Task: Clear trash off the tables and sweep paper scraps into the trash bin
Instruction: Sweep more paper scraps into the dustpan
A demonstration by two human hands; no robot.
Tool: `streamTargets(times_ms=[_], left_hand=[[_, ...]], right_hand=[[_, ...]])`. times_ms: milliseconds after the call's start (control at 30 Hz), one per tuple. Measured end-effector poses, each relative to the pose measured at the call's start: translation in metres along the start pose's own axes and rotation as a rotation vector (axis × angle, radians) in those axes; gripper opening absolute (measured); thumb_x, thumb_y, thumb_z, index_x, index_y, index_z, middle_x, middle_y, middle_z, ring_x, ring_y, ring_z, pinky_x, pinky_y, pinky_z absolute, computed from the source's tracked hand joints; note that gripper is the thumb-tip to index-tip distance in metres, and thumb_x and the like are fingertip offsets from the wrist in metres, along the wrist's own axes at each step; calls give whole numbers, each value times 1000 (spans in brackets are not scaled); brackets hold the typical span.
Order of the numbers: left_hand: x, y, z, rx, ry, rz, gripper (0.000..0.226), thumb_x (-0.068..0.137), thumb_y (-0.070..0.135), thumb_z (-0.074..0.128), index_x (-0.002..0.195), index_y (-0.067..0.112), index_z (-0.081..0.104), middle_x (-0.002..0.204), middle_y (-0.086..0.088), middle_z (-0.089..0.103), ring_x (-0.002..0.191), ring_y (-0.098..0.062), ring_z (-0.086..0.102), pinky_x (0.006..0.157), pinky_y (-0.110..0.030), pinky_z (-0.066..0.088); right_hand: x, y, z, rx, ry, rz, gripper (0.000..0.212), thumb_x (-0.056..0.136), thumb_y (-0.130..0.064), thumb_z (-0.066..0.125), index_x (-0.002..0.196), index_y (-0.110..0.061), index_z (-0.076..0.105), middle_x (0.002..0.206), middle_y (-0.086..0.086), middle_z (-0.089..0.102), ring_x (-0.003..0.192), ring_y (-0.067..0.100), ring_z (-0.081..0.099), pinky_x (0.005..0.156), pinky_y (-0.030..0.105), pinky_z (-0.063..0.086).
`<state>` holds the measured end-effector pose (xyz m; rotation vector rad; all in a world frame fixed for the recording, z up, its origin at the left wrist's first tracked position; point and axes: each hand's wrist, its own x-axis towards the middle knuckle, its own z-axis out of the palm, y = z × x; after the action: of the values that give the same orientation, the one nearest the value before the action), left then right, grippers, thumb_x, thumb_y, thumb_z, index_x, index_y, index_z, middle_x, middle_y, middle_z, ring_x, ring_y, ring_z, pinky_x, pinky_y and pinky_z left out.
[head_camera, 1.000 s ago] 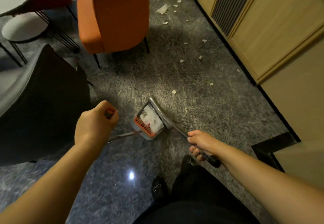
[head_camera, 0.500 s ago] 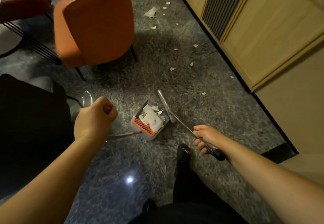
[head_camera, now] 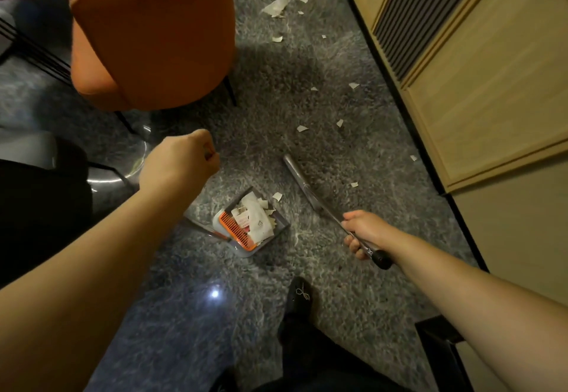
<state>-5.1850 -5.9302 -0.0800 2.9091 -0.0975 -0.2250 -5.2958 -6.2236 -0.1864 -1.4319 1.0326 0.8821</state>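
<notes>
A grey dustpan (head_camera: 278,222) with an orange comb edge sits on the grey carpet, holding a heap of white paper pieces (head_camera: 256,219). My left hand (head_camera: 179,162) is a fist curled round the top of the dustpan's long handle, above and left of the pan. My right hand (head_camera: 364,232) grips the thin metal broom handle (head_camera: 333,218), whose grey head (head_camera: 299,178) rests on the carpet to the right of the pan. One scrap (head_camera: 277,196) lies just beyond the pan's mouth. Several paper scraps (head_camera: 302,128) are scattered farther out on the carpet.
An orange chair (head_camera: 153,35) stands at the upper left, close to the dustpan. A wooden cabinet wall (head_camera: 479,84) with a vent runs along the right. A dark chair (head_camera: 40,207) is at the left edge. My black shoe (head_camera: 299,296) is below the pan.
The broom head has pulled away from the dustpan to the right. The view has moved forward, nearer the orange chair and the scraps beyond it.
</notes>
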Motion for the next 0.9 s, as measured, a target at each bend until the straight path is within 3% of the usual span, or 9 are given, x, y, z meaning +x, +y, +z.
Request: streamTargets(times_ms=[400,500,600,767,900], left_hand=[[54,16,1,58,-24,-25,16,92,35,60,94,19,57,66,-1,46,61,-25,47,52,-29,32],[53,19,2,65,-27,-18,16,93,35,61,96,19,58,69,-4,53,62,-25,50,52,-29,33],[53,19,1,58,-30,-21,16,92,36,61,95,21,57,73,-5,56,63,-25,52,52,-30,36],[44,21,-2,10,-55,-52,17,90,39,64,92,25,56,78,-8,60,68,-28,57,61,-38,53],[32,6,-10,-103,-44,-102,14,88,40,67,90,27,61,80,-7,63,70,-28,59,65,-42,54]], right_hand=[[38,-41,7,-341,-77,-55,37,97,-12,36,133,-21,35,71,8,48,43,11,45,35,18,36],[33,-37,12,-395,-129,-16,31,98,-13,36,126,-24,38,73,7,49,46,11,46,34,17,37],[22,-31,12,-362,-221,4,25,99,-13,38,122,-19,41,66,4,45,40,8,42,35,17,36],[10,-22,4,-241,-259,60,36,100,-11,34,133,-26,36,60,2,40,32,5,38,36,13,33],[-4,-19,-3,-153,-257,78,29,101,-9,32,123,-26,39,59,3,37,30,4,34,36,10,31]])
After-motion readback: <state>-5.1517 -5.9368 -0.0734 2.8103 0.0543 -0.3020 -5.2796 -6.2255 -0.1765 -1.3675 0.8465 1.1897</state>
